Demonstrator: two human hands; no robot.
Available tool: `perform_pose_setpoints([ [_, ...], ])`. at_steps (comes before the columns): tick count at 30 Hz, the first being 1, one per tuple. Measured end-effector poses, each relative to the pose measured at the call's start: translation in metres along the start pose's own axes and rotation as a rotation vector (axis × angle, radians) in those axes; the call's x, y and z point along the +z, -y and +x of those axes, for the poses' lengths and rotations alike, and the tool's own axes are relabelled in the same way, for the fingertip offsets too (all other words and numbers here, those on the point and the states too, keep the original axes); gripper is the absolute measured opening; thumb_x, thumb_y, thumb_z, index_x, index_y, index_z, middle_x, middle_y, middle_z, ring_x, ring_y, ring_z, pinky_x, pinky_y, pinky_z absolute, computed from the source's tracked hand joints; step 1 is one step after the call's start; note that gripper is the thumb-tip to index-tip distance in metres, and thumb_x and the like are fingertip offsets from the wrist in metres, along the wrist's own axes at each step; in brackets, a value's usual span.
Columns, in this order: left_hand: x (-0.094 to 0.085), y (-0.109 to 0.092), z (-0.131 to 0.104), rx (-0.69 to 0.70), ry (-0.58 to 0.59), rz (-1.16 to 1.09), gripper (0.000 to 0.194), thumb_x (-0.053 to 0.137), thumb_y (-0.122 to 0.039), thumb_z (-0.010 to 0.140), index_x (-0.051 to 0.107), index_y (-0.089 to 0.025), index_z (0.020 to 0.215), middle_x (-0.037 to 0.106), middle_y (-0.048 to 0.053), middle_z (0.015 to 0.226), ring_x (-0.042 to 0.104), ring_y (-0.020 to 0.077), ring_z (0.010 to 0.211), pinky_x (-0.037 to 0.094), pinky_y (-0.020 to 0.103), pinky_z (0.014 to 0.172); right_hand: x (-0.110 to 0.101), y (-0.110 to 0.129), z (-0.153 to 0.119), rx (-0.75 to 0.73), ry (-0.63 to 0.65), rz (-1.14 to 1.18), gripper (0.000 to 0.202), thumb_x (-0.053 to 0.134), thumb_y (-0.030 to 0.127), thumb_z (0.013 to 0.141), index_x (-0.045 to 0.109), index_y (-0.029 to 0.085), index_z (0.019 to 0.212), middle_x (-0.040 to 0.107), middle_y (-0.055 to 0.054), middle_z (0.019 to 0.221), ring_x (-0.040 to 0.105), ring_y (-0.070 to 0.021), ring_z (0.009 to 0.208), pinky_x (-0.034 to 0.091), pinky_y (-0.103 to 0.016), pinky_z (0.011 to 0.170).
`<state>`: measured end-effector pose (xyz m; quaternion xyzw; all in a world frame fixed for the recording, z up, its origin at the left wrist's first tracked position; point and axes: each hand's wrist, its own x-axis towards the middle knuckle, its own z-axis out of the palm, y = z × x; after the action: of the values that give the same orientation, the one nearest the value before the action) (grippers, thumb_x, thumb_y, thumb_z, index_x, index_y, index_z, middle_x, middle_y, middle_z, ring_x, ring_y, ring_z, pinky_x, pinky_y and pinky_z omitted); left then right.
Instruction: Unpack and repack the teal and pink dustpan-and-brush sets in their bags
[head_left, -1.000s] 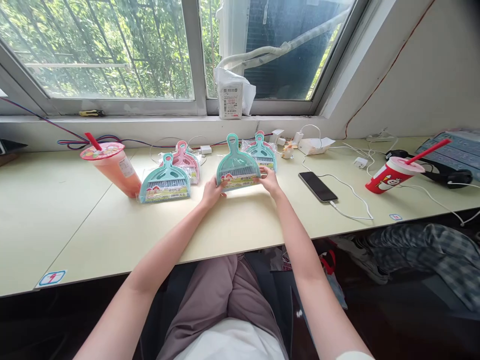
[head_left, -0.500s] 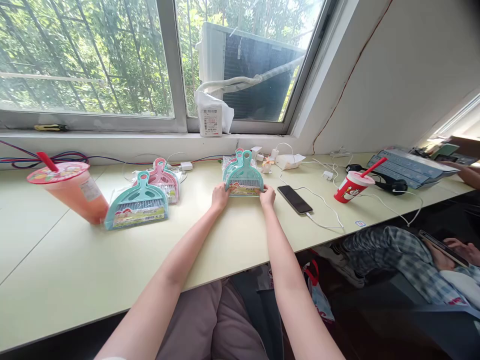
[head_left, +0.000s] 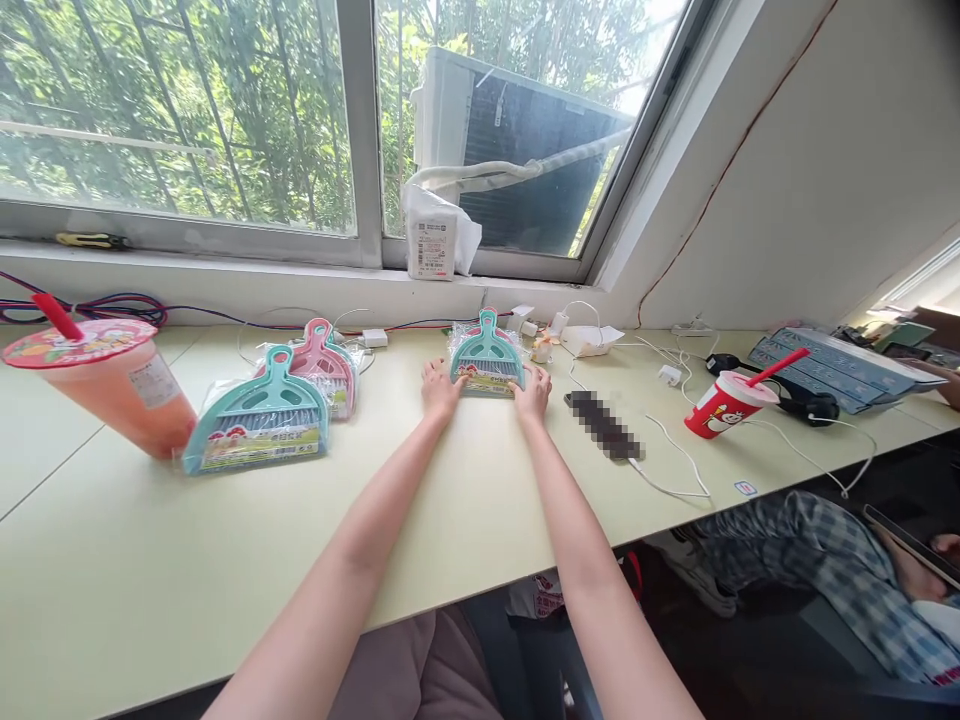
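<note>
Head view: left hand (head_left: 441, 390) and right hand (head_left: 532, 392) flank wrapped teal dustpan-and-brush set (head_left: 487, 358), meeting lower corners; whether fingers (head_left: 433, 376) grip or merely touch, cannot tell. Set on bench (head_left: 469, 500) between hands, phone (head_left: 604, 425) to right, second teal set (head_left: 262, 425) and orange drink cup (head_left: 124, 400) to left.

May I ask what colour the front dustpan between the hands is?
The front dustpan is turquoise; head view.

Here at the left edge, a tall, orange-filled plastic cup (head_left: 112, 400); over right, a bright red, white-lidded cup (head_left: 718, 410); upper centre, a pale printed box (head_left: 433, 247)!
</note>
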<state>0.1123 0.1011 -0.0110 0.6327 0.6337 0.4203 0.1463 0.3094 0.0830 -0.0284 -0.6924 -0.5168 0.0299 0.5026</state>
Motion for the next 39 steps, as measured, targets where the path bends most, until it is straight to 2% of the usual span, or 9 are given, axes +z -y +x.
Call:
perform_pose_setpoints([
  [3,0.004,0.002,0.006,-0.01,0.074,-0.036,0.059,0.064,-0.042,0.087,0.043,-0.014,0.134,0.052,0.023,0.133,0.048,0.0368,0.129,0.04,0.045,0.102,0.005,-0.003,0.003,0.041,0.046,0.033,0.064,0.064,0.019,0.078,0.043,0.022,0.138,0.045,-0.017,0.143,0.048,-0.0323,0.13,0.041,-0.046,0.105],
  [5,0.006,0.002,0.008,-0.006,0.101,-0.038,0.059,0.062,-0.042,0.089,0.042,-0.013,0.136,0.051,0.024,0.137,0.046,0.0367,0.132,0.038,0.045,0.104,0.009,-0.003,0.006,0.081,0.104,0.023,0.066,0.061,0.02,0.081,0.037,0.022,0.142,0.049,-0.017,0.143,0.051,-0.0319,0.129,0.041,-0.047,0.103],
  [8,0.008,0.0,0.01,-0.013,0.111,-0.013,0.059,0.06,-0.041,0.089,0.041,-0.013,0.137,0.051,0.022,0.14,0.045,0.0345,0.134,0.037,0.043,0.106,0.012,-0.002,0.009,0.095,0.179,-0.042,0.059,0.055,0.021,0.086,0.038,0.022,0.142,0.051,-0.015,0.144,0.049,-0.0314,0.132,0.038,-0.05,0.107],
  [13,0.003,-0.003,0.005,-0.017,0.129,-0.035,0.064,0.059,-0.048,0.089,0.04,-0.014,0.139,0.051,0.019,0.142,0.045,0.0313,0.134,0.037,0.041,0.108,0.01,-0.001,0.011,0.1,0.217,-0.087,0.058,0.053,0.023,0.088,0.038,0.02,0.144,0.047,-0.013,0.149,0.046,-0.0294,0.135,0.038,-0.049,0.11],
  [19,0.0,-0.001,0.0,-0.008,0.154,-0.042,0.062,0.061,-0.033,0.087,0.038,-0.015,0.141,0.051,0.018,0.141,0.045,0.0303,0.135,0.036,0.041,0.108,0.008,0.0,0.007,0.092,0.233,-0.075,0.06,0.049,0.023,0.087,0.036,0.016,0.144,0.045,-0.016,0.149,0.043,-0.0307,0.137,0.037,-0.05,0.111],
  [23,0.002,0.001,0.001,0.003,0.14,-0.04,0.061,0.062,-0.029,0.086,0.038,-0.015,0.14,0.051,0.018,0.14,0.045,0.0299,0.134,0.036,0.041,0.109,0.007,0.003,0.003,0.09,0.233,-0.073,0.06,0.048,0.024,0.086,0.034,0.014,0.144,0.044,-0.018,0.149,0.043,-0.0319,0.137,0.038,-0.05,0.11],
  [27,0.002,0.002,0.001,0.013,0.142,-0.038,0.06,0.063,-0.028,0.086,0.038,-0.014,0.139,0.052,0.018,0.138,0.046,0.0299,0.133,0.036,0.041,0.109,0.006,0.005,0.0,0.088,0.228,-0.085,0.062,0.051,0.026,0.085,0.033,0.016,0.143,0.045,-0.018,0.148,0.044,-0.0322,0.136,0.038,-0.051,0.11],
  [33,0.003,0.002,0.001,0.009,0.14,-0.037,0.059,0.064,-0.027,0.086,0.039,-0.015,0.138,0.054,0.017,0.136,0.047,0.0298,0.131,0.037,0.04,0.108,0.005,0.005,0.0,0.072,0.246,-0.099,0.071,0.06,0.037,0.083,0.03,0.017,0.144,0.044,-0.019,0.148,0.044,-0.034,0.136,0.038,-0.052,0.109],
  [39,0.003,0.001,0.001,0.012,0.142,-0.039,0.061,0.063,-0.031,0.087,0.037,-0.014,0.139,0.053,0.018,0.138,0.046,0.0301,0.134,0.037,0.041,0.109,0.006,0.002,0.001,0.067,0.242,-0.108,0.071,0.058,0.037,0.085,0.027,0.018,0.146,0.042,-0.019,0.151,0.043,-0.0337,0.137,0.039,-0.052,0.109],
])
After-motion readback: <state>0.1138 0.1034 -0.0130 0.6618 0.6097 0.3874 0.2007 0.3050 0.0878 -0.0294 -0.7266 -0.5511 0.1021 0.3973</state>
